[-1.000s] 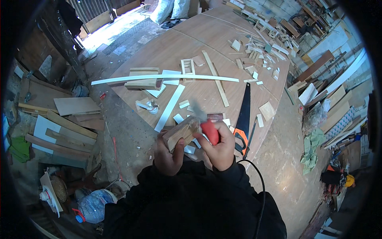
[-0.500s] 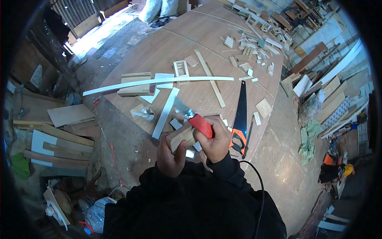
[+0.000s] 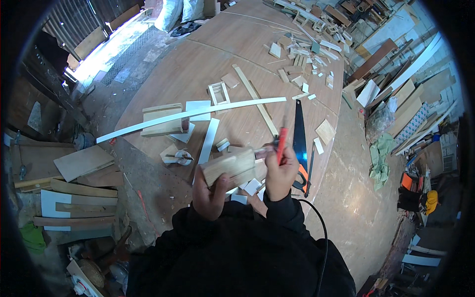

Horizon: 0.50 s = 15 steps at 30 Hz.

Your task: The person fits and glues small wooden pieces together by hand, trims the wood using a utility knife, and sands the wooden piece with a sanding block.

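Observation:
My left hand (image 3: 210,193) is wrapped round the near left end of a small pale wooden box or block (image 3: 230,167), holding it tilted above the table's near edge. My right hand (image 3: 282,171) is closed on a red-handled knife (image 3: 282,141) with a metal collar. Its blade points up and away, too smeared by motion to make out its shape. The right-hand fingertips are close to the right end of the wooden piece; contact cannot be told. Just right of that hand lies a handsaw (image 3: 300,131) with a dark blade and orange-black handle.
A long white strip (image 3: 198,117) crosses another wooden box (image 3: 162,115) on the table (image 3: 188,64). A wooden strip (image 3: 255,99), a small frame (image 3: 218,93) and several offcuts (image 3: 325,131) lie around. Boards lean at the right wall. A black cable (image 3: 324,222) hangs by my right arm.
My right hand has swung the red-handled knife from pointing left over the wooden piece to upright at its right end. My left hand has turned the piece so its long side shows.

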Each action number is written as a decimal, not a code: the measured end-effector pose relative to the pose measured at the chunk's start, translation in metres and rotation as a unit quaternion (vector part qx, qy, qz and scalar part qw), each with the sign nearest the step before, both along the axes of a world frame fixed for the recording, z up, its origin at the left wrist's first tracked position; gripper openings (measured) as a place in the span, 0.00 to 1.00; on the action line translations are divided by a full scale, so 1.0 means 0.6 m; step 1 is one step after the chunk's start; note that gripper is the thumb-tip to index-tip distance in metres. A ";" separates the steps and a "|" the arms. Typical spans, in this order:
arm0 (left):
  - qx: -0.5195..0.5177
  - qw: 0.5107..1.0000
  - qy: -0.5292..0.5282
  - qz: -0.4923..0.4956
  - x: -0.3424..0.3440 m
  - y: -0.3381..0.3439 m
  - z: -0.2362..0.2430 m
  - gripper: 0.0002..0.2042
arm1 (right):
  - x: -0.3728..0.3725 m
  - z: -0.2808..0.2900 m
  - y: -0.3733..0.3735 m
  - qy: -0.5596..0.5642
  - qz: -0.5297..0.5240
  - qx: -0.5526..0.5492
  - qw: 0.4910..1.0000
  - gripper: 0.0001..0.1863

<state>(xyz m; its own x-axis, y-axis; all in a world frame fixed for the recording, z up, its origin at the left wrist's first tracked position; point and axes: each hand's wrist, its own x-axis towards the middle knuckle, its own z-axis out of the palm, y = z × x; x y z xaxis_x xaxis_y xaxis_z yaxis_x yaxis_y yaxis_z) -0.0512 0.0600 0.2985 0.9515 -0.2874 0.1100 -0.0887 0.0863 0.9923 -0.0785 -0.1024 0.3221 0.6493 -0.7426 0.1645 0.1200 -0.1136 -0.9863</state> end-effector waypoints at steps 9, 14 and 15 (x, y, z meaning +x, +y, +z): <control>-0.099 0.989 0.101 0.048 0.111 0.120 -0.028 0.16 | 0.046 -0.030 -0.057 0.019 -0.023 0.099 0.995 0.05; -0.143 0.982 0.107 0.062 0.153 0.164 -0.047 0.16 | 0.046 -0.241 -0.006 0.236 0.067 0.083 0.966 0.07; -0.143 0.982 0.102 0.069 0.158 0.171 -0.043 0.15 | 0.047 -0.264 0.023 0.224 0.139 0.059 0.963 0.10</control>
